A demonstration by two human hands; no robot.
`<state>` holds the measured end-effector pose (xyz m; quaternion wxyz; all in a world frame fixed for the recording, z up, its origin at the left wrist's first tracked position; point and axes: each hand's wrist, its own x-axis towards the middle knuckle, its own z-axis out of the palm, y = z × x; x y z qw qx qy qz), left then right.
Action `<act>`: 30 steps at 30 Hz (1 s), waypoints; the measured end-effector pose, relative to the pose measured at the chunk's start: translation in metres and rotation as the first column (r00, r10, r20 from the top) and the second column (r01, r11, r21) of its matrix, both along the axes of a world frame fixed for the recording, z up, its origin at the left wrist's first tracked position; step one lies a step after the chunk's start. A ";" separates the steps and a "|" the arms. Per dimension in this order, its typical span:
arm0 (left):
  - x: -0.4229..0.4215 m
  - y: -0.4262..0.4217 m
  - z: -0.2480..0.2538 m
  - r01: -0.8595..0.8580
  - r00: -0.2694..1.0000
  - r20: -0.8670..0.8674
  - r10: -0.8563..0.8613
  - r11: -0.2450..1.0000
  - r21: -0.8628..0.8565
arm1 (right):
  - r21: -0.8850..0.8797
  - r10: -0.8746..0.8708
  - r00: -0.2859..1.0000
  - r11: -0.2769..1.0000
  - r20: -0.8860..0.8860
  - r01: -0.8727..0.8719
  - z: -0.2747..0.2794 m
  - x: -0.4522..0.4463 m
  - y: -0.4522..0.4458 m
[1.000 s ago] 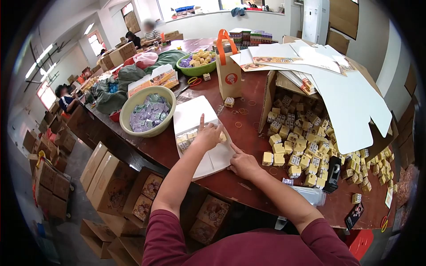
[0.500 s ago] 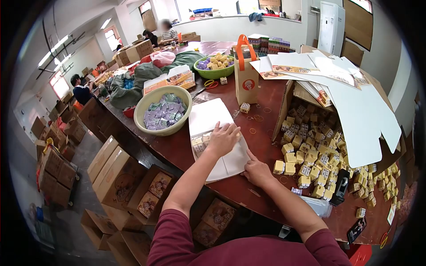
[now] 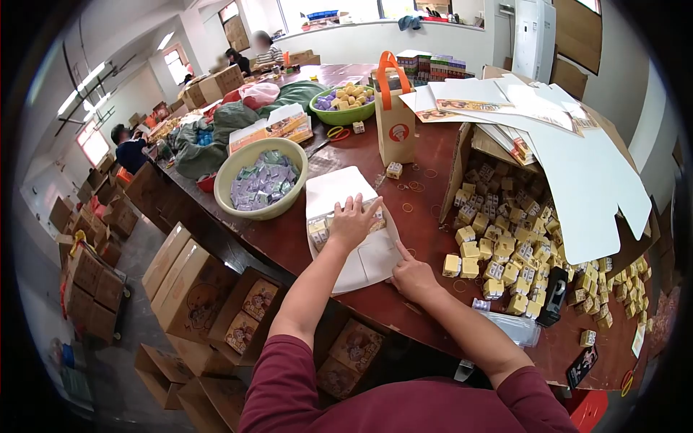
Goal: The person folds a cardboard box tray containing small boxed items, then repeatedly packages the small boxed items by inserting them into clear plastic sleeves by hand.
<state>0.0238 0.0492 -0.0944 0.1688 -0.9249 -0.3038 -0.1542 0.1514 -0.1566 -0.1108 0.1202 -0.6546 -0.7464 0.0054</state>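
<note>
A white card sheet (image 3: 354, 261), partly folded up into a box, lies in front of me on the table. Across its middle sits a row of small yellow-and-white cubes (image 3: 317, 232), partly covered by a hand. My left hand (image 3: 350, 224) rests over that row with its fingers spread. At the sheet's right edge, my right hand (image 3: 415, 278) is closed on the card, its index finger stretched along the raised side flap. The right thumb is mostly hidden at the edge.
A bowl of purple packets (image 3: 266, 184) stands left of the sheet. Behind are a green basin (image 3: 345, 115), scissors (image 3: 337, 133) and a paper bag (image 3: 397, 141). Many cubes (image 3: 505, 252) spill from a carton at right, beside a tape dispenser (image 3: 554, 296). Co-workers sit far back.
My left hand's fingers have spread wider over the cubes. My right hand keeps to the card's right edge, where the flap stands slightly more upright. The whole view has shifted a little.
</note>
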 end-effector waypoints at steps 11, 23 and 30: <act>0.019 0.027 -0.004 -0.025 0.999 0.022 0.024 0.999 0.031 | 0.178 0.005 0.999 0.984 -0.034 0.002 0.004 0.035 0.002; 0.028 -0.042 0.105 0.346 0.707 0.647 -0.285 0.938 0.036 | 0.621 0.297 0.789 0.772 -0.539 0.134 0.162 0.019 -0.085; 0.014 -0.256 0.297 0.987 -0.153 0.820 -0.551 -0.041 0.157 | 0.918 0.906 0.345 0.331 -0.244 -0.219 0.322 0.001 -0.247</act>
